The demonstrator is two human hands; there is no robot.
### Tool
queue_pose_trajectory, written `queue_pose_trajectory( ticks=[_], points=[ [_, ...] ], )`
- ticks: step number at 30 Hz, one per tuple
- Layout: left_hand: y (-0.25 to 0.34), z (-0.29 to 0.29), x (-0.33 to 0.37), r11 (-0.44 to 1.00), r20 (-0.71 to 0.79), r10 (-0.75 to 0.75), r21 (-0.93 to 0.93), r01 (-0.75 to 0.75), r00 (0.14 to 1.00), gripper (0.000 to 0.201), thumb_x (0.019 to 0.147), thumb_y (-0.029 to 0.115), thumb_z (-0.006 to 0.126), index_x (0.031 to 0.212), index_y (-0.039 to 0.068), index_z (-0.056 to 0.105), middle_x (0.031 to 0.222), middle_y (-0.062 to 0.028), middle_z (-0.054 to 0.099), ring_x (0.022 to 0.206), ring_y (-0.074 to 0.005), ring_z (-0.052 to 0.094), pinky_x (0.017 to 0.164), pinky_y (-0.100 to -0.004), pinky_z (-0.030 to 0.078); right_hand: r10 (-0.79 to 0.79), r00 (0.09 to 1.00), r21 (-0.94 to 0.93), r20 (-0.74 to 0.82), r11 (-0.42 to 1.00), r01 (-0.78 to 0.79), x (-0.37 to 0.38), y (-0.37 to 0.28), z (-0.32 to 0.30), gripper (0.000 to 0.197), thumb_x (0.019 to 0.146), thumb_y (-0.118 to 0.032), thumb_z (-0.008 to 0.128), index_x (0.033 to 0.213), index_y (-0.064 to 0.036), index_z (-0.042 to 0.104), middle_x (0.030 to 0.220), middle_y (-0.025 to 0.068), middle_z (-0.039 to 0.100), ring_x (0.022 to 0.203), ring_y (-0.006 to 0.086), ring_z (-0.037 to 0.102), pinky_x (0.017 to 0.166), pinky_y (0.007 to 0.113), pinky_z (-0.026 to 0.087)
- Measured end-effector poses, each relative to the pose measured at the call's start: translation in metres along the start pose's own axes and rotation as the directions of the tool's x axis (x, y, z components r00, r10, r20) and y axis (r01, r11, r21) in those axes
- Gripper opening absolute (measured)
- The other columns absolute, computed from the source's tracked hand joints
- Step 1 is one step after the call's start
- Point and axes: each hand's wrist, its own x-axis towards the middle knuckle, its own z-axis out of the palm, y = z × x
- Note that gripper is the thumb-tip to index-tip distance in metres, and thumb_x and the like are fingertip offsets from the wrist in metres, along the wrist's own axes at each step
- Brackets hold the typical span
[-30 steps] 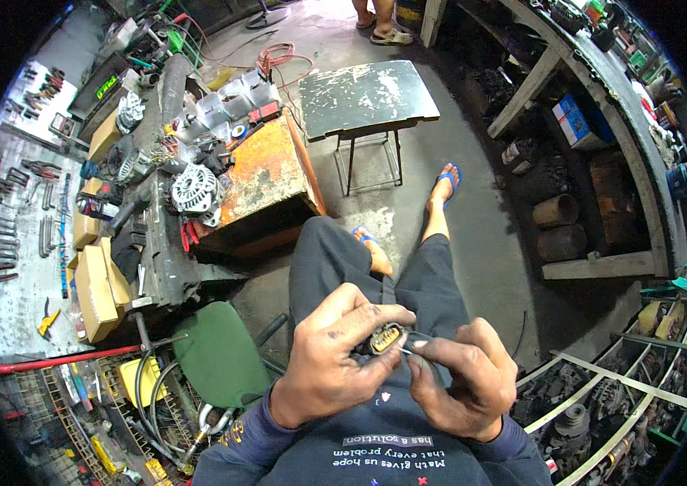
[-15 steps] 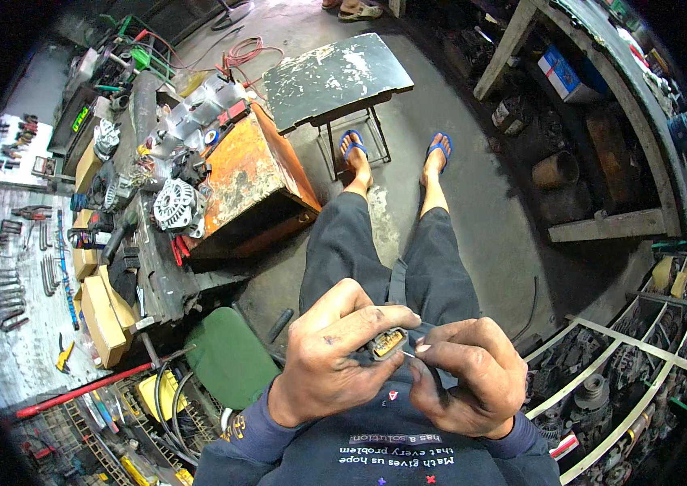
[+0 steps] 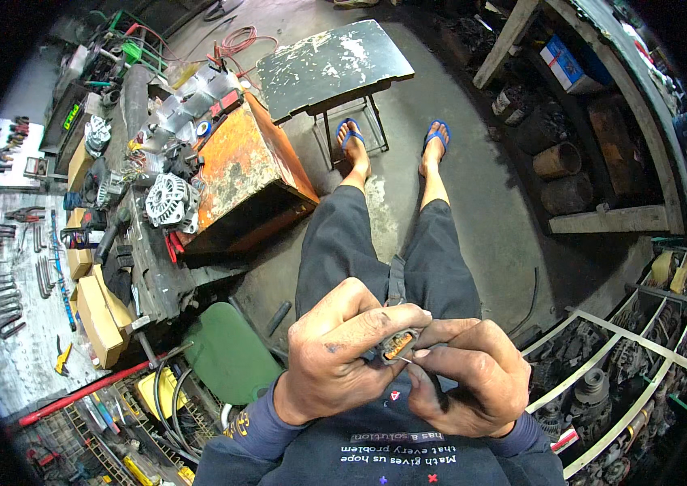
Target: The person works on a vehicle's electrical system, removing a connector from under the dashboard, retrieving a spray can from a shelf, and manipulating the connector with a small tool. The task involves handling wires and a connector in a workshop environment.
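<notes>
Pinching a small plug (image 3: pixel 397 347) between thumb and fingers, the left hand (image 3: pixel 342 356) is holding it in front of the lap, in the head view. The forefinger is reaching across the top of the plug, and its orange inner face is showing toward the camera. The right hand (image 3: pixel 473 377) is working just beside it, thumb and forefinger pressed together on a thin pin (image 3: pixel 406 360), the other fingers curling inward. The pin is pointing toward the lower edge of the plug; whether its tip is touching cannot be told. Dark smudges are marking the fingers of both hands.

Beyond the knees, a worn table (image 3: pixel 343 63) is standing on the floor (image 3: pixel 473 235). To its left, an orange cabinet (image 3: pixel 238 174) is standing next to a slotted metal housing (image 3: pixel 172 201). A green seat (image 3: pixel 232 356) is showing near the left forearm. At lower right, a rack (image 3: pixel 631 338) is holding dark metal parts (image 3: pixel 594 393).
</notes>
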Motion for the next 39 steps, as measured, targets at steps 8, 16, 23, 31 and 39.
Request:
queue_pose_trajectory(
  ticks=[8,16,23,31,39],
  points=[
    [-0.004,0.003,-0.007,1.0,-0.011,-0.024,-0.014,0.023,1.0,0.042,0.058,0.005,0.09,0.099,0.009,0.082,0.073,-0.0033,0.064,0.061,-0.0145,0.057,0.053,-0.0279,0.043,-0.018,0.999,0.015,0.047,1.0,0.017,-0.003,0.001,-0.001,0.029,0.065,0.001,0.084,0.091,-0.0005,0.071,0.088,0.0139,0.071,0.074,0.0253,0.074,0.062,0.033,0.061],
    [0.001,0.003,-0.007,0.999,0.007,-0.004,0.052,0.004,1.0,0.04,0.065,0.002,0.088,0.104,0.009,0.08,0.073,-0.0051,0.059,0.064,-0.0175,0.062,0.056,-0.0303,0.051,-0.068,0.995,-0.019,0.069,0.997,0.069,-0.006,0.002,-0.002,0.03,0.069,0.004,0.082,0.095,-0.0009,0.068,0.089,0.0146,0.071,0.072,0.0224,0.073,0.063,0.032,0.059],
    [-0.001,0.004,-0.008,0.999,-0.005,-0.01,0.048,0.01,1.0,0.04,0.062,0.003,0.088,0.101,0.011,0.081,0.074,-0.0048,0.062,0.062,-0.0163,0.059,0.054,-0.0299,0.047,0.085,0.996,0.13,-0.015,0.988,-0.082,-0.014,0.006,0.002,0.024,0.071,0.003,0.083,0.092,0.001,0.072,0.088,0.0155,0.071,0.077,0.0254,0.074,0.067,0.032,0.06],
    [0.001,0.003,-0.002,0.998,0.049,-0.027,-0.058,0.03,0.998,0.033,0.064,0.0,0.087,0.093,0.008,0.076,0.078,-0.0073,0.066,0.064,-0.0199,0.062,0.058,-0.0319,0.049,0.13,0.972,0.152,0.194,0.975,-0.16,0.008,0.016,-0.029,0.02,0.072,0.002,0.083,0.09,0.0008,0.073,0.08,0.0111,0.067,0.069,0.0203,0.069,0.06,0.03,0.053],
    [-0.009,-0.011,-0.005,0.997,0.145,0.074,-0.008,-0.074,0.987,0.038,0.063,-0.001,0.086,0.099,0.01,0.081,0.074,-0.0041,0.062,0.064,-0.0181,0.062,0.058,-0.0299,0.049,0.096,0.929,0.131,0.358,0.98,-0.152,0.025,0.017,-0.04,0.018,0.072,0.001,0.083,0.087,-0.0011,0.073,0.073,0.0079,0.061,0.06,0.0191,0.06,0.053,0.032,0.046]
  ],
)
